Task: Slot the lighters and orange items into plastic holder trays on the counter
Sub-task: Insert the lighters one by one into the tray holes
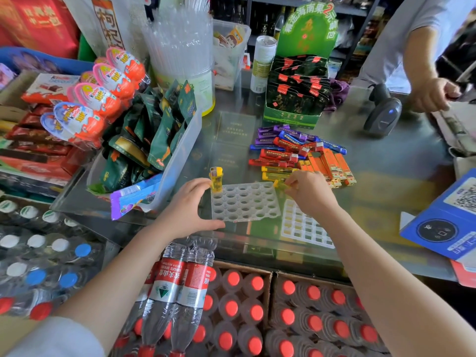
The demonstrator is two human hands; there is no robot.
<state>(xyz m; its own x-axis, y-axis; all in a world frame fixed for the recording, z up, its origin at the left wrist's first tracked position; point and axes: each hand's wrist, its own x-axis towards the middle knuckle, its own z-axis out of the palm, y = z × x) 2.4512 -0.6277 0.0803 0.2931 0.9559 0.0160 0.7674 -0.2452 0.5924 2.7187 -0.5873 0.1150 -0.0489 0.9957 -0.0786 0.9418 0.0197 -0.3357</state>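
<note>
The glass shop counter (360,176) bears a heap of purple, blue, red, yellow and orange plastic lighters (301,153); before it lies a clear round-holed plastic holder tray (244,204); the left hand (188,207) steadies its near-left corner, fingers spread and touching, beside one upright yellow lighter (216,179) slotted in the far-left hole; the right hand (311,194) pinches another yellow lighter (280,183) at the tray's far-right corner.

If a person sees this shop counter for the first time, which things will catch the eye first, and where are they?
First comes the yellow lighter standing upright in the far left corner of the clear holder tray at the centre of the counter, steadied by the left hand. Just behind the tray lies a bright pile of lighters, purple, blue, red, yellow and orange, from which the right hand pinches another yellow one. At the far left, pink and blue chocolate eggs stand out.
</note>
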